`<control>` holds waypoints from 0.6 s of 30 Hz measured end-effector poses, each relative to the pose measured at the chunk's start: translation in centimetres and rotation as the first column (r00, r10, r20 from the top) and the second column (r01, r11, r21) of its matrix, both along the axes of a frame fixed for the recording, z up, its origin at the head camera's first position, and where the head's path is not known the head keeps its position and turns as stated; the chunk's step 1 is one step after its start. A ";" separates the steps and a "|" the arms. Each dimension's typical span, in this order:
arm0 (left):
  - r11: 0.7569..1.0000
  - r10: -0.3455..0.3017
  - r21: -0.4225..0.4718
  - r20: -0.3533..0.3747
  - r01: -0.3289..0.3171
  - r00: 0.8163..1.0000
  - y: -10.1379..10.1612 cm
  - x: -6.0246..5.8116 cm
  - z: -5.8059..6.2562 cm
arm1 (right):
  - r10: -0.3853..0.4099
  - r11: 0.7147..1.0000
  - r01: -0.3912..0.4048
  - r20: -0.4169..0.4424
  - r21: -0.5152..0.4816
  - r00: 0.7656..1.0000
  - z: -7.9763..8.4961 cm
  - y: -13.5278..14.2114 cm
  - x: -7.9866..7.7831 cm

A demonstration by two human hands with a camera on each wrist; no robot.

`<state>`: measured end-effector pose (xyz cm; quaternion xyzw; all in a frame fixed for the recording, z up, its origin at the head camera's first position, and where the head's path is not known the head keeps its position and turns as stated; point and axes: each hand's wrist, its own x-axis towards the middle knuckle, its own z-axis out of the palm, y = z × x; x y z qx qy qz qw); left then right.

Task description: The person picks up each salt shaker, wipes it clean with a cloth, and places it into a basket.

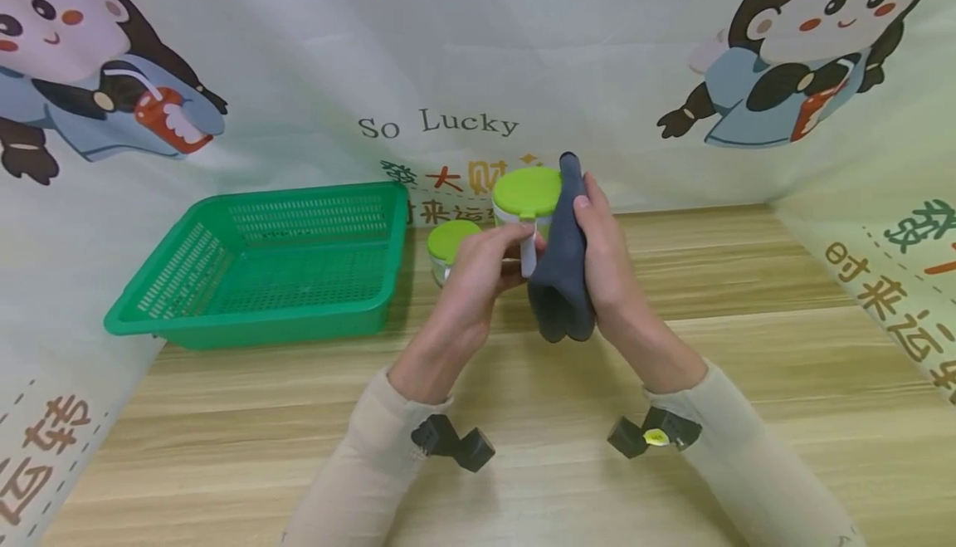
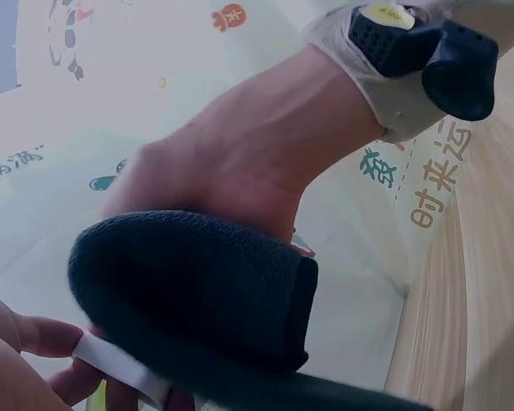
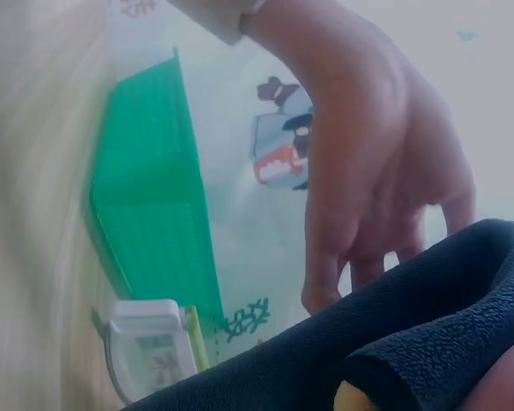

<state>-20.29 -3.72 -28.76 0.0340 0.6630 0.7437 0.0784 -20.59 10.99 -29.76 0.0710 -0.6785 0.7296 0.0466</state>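
Observation:
My left hand (image 1: 478, 269) grips the white handle (image 1: 529, 256) of a lidded container (image 1: 526, 190) with a bright green lid, held above the table. A folded dark grey cloth (image 1: 563, 265) is in my right hand (image 1: 608, 256), up against the container's right side. In the left wrist view, left fingers curl round the white handle (image 2: 120, 366) beneath the cloth (image 2: 180, 282). The right wrist view shows the cloth (image 3: 394, 334) across the front, covering the held container. Just left of it, a smaller green-lidded container (image 1: 451, 240) stands on the table, partly behind my left hand.
A green plastic basket (image 1: 254, 323) with slotted sides sits at the left on the wood-grain table (image 1: 246, 431). Behind rises a white printed backdrop (image 1: 314, 49) with cartoon figures and lettering, which also runs along both sides.

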 end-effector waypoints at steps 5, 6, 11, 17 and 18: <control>1.000 0.008 -0.015 -0.009 -0.009 1.000 0.2 0.0 0.0 | -0.013 1.000 0.013 -0.012 -0.002 1.000 -0.2 -0.4 0.2; 1.000 0.008 -0.020 -0.008 -0.008 1.000 0.2 0.0 0.0 | -0.019 1.000 0.019 -0.014 0.003 1.000 -0.2 -0.3 0.1; 1.000 0.006 -0.029 -0.003 -0.006 1.000 0.4 0.0 -0.1 | -0.036 0.999 0.037 -0.020 0.020 0.999 -0.6 -0.2 0.0; 1.000 -0.002 -0.029 -0.014 0.001 1.000 0.4 0.2 -0.1 | -0.044 0.999 0.044 -0.038 0.017 0.998 -0.4 -0.1 -0.2; 1.000 -0.006 -0.028 -0.015 0.005 1.000 0.4 0.2 0.0 | -0.047 0.999 0.047 -0.036 0.009 0.998 -0.3 -0.1 -0.2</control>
